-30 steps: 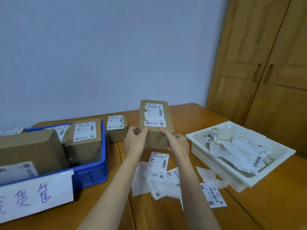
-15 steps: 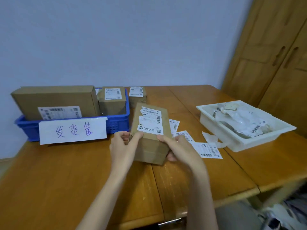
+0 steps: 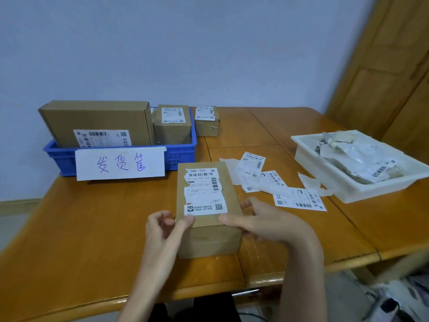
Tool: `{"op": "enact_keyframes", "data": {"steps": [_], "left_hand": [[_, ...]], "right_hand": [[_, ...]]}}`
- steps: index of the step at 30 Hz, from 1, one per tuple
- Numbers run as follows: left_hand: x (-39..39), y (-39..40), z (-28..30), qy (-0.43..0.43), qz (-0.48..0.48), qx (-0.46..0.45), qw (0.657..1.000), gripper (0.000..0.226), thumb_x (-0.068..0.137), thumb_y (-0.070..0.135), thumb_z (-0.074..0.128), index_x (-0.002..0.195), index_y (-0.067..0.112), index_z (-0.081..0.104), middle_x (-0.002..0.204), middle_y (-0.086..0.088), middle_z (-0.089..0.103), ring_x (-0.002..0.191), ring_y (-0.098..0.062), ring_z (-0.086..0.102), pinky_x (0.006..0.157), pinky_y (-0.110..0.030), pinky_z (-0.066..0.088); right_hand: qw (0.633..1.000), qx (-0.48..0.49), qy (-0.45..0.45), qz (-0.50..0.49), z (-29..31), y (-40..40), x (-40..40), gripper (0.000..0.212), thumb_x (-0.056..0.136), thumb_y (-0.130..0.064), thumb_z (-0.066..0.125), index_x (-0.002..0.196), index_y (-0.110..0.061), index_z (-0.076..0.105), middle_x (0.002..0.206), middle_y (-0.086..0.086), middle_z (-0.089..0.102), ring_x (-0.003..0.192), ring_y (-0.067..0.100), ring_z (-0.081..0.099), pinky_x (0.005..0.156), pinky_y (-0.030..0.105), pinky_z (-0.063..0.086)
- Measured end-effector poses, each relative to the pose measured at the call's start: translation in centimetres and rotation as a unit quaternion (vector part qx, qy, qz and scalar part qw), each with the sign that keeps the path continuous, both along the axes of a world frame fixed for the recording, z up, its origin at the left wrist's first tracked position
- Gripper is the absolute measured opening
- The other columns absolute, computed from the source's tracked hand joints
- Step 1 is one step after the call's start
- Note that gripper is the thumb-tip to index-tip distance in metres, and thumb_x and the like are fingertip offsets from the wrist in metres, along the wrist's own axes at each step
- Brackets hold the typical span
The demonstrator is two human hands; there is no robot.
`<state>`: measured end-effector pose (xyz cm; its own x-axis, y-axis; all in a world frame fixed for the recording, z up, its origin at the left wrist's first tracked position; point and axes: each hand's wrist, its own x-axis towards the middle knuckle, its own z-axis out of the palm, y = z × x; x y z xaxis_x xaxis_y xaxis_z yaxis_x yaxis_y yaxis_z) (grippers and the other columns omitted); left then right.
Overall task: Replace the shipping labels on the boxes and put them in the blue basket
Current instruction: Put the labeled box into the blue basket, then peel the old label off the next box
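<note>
Nearest, at the lower centre of the frame, both hands hold a brown box (image 3: 204,219) that rests on the wooden table (image 3: 92,228). The left hand (image 3: 162,226) grips the box's near left corner, thumb on top; the right hand (image 3: 262,223) curls round its near right edge, thumb on the top face. A torn white label (image 3: 204,191) covers most of the box top. The table's near edge runs just below the box, and the left part of the table in front of the basket lies bare.

Right of the box, loose shipping labels (image 3: 299,198) and backing scraps are scattered on the wood. Further right, near the table's right edge, a white tray (image 3: 308,156) holds crumpled label waste.

At centre left, the blue basket (image 3: 181,154) stands with a handwritten paper sign (image 3: 120,163) on its front wall. Inside stand a large box (image 3: 97,119) and a smaller labelled box (image 3: 173,124). Just outside the basket's right wall sits another small box (image 3: 207,122) on the table.

Behind is a pale blue wall (image 3: 185,54), with wooden doors (image 3: 383,77) at the upper right.
</note>
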<state>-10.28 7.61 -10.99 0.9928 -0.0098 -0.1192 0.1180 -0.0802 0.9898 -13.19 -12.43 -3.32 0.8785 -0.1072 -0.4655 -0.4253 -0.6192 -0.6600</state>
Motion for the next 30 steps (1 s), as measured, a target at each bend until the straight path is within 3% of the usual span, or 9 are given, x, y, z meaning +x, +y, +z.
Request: {"op": "enact_keyframes", "data": {"steps": [3,6,9,13,15,17,20,23,30], "left_hand": [[1.6,1.2,1.9,-0.006,0.014,-0.061,0.998,0.077,0.05,0.076,0.055,0.11,0.029,0.05,0.114,0.007,0.057,0.104,-0.011,0.057,0.088,-0.033,0.044],[4.4,1.4,3.3,-0.05,0.049,-0.076,0.995,0.04,0.087,0.055,0.057,0.114,0.026,0.053,0.119,0.006,0.058,0.108,-0.009,0.057,0.084,-0.027,0.043],[7.8,-0.3,4.0,-0.052,0.05,-0.061,0.995,0.015,0.098,0.035,0.05,0.11,0.027,0.055,0.117,0.007,0.059,0.111,-0.011,0.056,0.084,-0.025,0.044],[11.2,-2.3,3.2,-0.031,0.003,-0.042,0.999,0.021,0.1,0.036,0.047,0.115,0.027,0.059,0.123,0.003,0.061,0.115,-0.015,0.056,0.103,-0.035,0.044],[11.9,-2.7,2.9,-0.021,-0.024,-0.044,0.999,0.027,0.101,0.034,0.044,0.118,0.023,0.062,0.115,0.001,0.066,0.108,-0.015,0.062,0.094,-0.033,0.049],[12.1,-3.0,2.8,-0.023,-0.038,-0.025,0.999,0.027,0.101,0.03,0.044,0.114,0.017,0.064,0.104,-0.001,0.068,0.095,-0.015,0.065,0.074,-0.023,0.05],[12.0,-3.1,2.4,-0.032,-0.033,-0.04,0.998,0.024,0.1,0.02,0.046,0.103,0.01,0.067,0.087,-0.001,0.067,0.077,-0.011,0.063,0.055,-0.012,0.044],[12.0,-3.0,2.1,-0.036,-0.027,-0.07,0.997,0.023,0.097,0.017,0.049,0.1,0.006,0.069,0.084,-0.001,0.067,0.075,-0.012,0.062,0.055,-0.013,0.044],[11.8,-3.0,1.6,-0.065,-0.022,-0.098,0.993,0.024,0.097,0.013,0.049,0.083,0.013,0.068,0.075,0.004,0.066,0.069,-0.009,0.06,0.054,-0.011,0.043]], "right_hand": [[0.994,-0.045,-0.092,-0.037,1.8,-0.1,0.2,0.085,0.081,-0.067,0.06,0.149,-0.025,0.031,0.149,-0.005,0.04,0.131,0.018,0.044,0.095,0.031,0.04],[0.969,-0.046,-0.237,-0.055,3.1,0.9,3.0,0.052,0.094,-0.05,0.055,0.14,-0.028,0.044,0.144,-0.006,0.044,0.126,0.013,0.046,0.088,0.028,0.035],[0.946,-0.022,-0.323,0.0,3.1,3.3,6.9,0.026,0.1,-0.025,0.052,0.125,-0.026,0.057,0.135,-0.006,0.047,0.119,0.009,0.047,0.086,0.022,0.031],[0.948,-0.081,-0.301,0.069,1.6,5.7,10.9,0.027,0.097,-0.009,0.05,0.118,-0.021,0.063,0.132,0.001,0.049,0.118,0.018,0.049,0.086,0.028,0.039],[0.948,-0.131,-0.277,0.09,0.3,6.1,12.0,0.032,0.095,-0.005,0.048,0.119,-0.02,0.063,0.129,0.003,0.051,0.118,0.022,0.049,0.093,0.035,0.044],[0.936,-0.168,-0.3,0.075,-0.9,6.3,12.2,0.033,0.093,-0.003,0.048,0.116,-0.02,0.065,0.124,0.001,0.053,0.115,0.021,0.047,0.094,0.035,0.042],[0.932,-0.127,-0.339,0.034,-1.7,6.1,12.1,0.028,0.093,0.0,0.05,0.101,-0.019,0.069,0.109,-0.005,0.057,0.106,0.015,0.049,0.089,0.029,0.041],[0.933,-0.094,-0.347,0.014,-1.7,6.2,12.1,0.027,0.091,0.003,0.052,0.089,-0.019,0.069,0.099,-0.009,0.056,0.098,0.01,0.051,0.084,0.026,0.043],[0.927,-0.131,-0.35,0.023,-2.1,6.5,12.3,0.019,0.095,-0.006,0.054,0.089,-0.02,0.064,0.109,-0.006,0.056,0.1,0.011,0.044,0.078,0.023,0.033]]}}
